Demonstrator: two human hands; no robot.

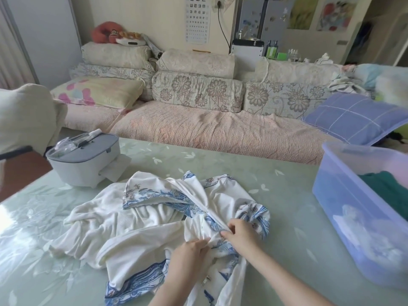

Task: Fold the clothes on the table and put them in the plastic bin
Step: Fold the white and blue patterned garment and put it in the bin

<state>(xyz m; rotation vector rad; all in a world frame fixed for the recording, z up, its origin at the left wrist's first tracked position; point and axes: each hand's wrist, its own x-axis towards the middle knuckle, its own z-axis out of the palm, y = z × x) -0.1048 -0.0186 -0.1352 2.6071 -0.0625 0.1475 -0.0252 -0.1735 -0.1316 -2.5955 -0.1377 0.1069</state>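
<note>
A crumpled white garment with blue printed trim (pixel 152 195) lies spread over the middle of the table. Under it to the left lies plain white cloth (pixel 95 226); whether it is a separate piece I cannot tell. My left hand (pixel 189 253) pinches a bunched fold of the garment near the table's front. My right hand (pixel 239 233) grips the same fold just to the right, fingers closed on the fabric. The translucent blue plastic bin (pixel 344 206) stands at the right edge and holds dark green cloth (pixel 388 191) and something white.
A grey lidded appliance (pixel 86 160) stands at the table's back left. The table (pixel 276 195) has a pale green glass top with a leaf pattern. Behind it runs a sofa (pixel 198 127) with cushions and a purple checked pillow (pixel 353 118).
</note>
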